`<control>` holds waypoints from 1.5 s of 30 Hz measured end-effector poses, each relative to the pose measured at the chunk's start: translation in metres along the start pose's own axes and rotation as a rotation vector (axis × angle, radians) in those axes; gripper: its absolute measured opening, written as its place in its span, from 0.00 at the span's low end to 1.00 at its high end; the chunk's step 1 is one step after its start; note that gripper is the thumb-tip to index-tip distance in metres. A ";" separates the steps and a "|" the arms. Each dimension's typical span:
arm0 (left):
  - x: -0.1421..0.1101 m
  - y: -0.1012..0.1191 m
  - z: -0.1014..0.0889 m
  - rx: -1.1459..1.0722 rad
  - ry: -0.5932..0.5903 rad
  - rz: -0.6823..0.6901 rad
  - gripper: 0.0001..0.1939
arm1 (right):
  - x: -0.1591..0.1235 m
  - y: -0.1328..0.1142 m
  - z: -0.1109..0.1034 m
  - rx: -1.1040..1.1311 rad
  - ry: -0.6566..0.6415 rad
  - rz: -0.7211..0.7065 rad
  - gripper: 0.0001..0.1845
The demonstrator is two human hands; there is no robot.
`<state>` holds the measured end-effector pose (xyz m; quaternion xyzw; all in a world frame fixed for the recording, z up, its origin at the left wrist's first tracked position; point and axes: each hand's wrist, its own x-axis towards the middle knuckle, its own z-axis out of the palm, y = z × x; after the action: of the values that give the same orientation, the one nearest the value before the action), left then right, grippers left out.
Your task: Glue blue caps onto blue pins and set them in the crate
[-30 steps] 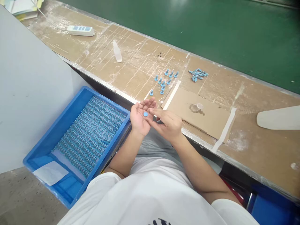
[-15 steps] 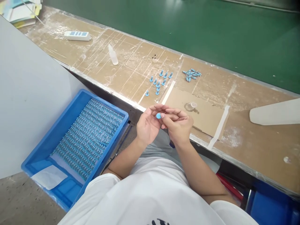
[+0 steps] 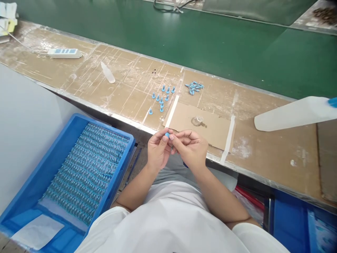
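Note:
Between the fingertips of my left hand (image 3: 158, 149) and my right hand (image 3: 190, 149) is a small blue round-headed part (image 3: 167, 134). Both hands pinch it just off the bench's front edge; most of it is hidden by the fingers. Beyond them, several blue disc-based pegs (image 3: 161, 100) stand upright on the cardboard-covered bench. A heap of small blue pieces (image 3: 194, 88) lies further right. On a cardboard sheet (image 3: 181, 114) with white tape strips sits a small clear cup (image 3: 197, 121), with a wet-looking spot beside it.
At my left is a blue crate (image 3: 129, 140) holding rows of small blue parts and a white sheet (image 3: 39, 230). On the bench lie a small dropper bottle (image 3: 107, 72), a power strip (image 3: 65, 53) and a large white bottle (image 3: 286, 114). A green surface (image 3: 147, 38) runs behind.
The left thumb has closed in, so both hands now pinch the blue part, where the right fingers held it over an open left palm. The camera view has shifted right.

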<state>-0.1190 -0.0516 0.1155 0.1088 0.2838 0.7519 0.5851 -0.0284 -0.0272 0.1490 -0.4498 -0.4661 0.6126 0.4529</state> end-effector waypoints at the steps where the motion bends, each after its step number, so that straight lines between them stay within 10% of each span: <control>1: 0.002 0.001 0.000 -0.017 0.021 -0.009 0.13 | 0.000 -0.005 -0.005 -0.085 -0.009 -0.051 0.12; 7: 0.014 0.005 -0.007 -0.075 0.111 -0.035 0.13 | 0.062 -0.034 -0.054 -0.624 0.197 -0.427 0.13; 16: 0.017 0.003 -0.008 -0.069 0.119 -0.077 0.14 | 0.231 0.006 -0.090 -1.263 0.146 -0.294 0.18; 32: 0.022 0.003 -0.006 -0.118 0.107 -0.157 0.12 | 0.263 0.000 -0.090 -1.209 -0.194 0.018 0.14; 45: 0.022 0.002 -0.006 -0.122 0.113 -0.177 0.12 | 0.227 -0.016 -0.133 -0.921 -0.069 -0.231 0.19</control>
<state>-0.1300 -0.0328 0.1081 0.0049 0.2787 0.7182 0.6375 0.0614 0.2178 0.1143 -0.5285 -0.7508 0.3026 0.2559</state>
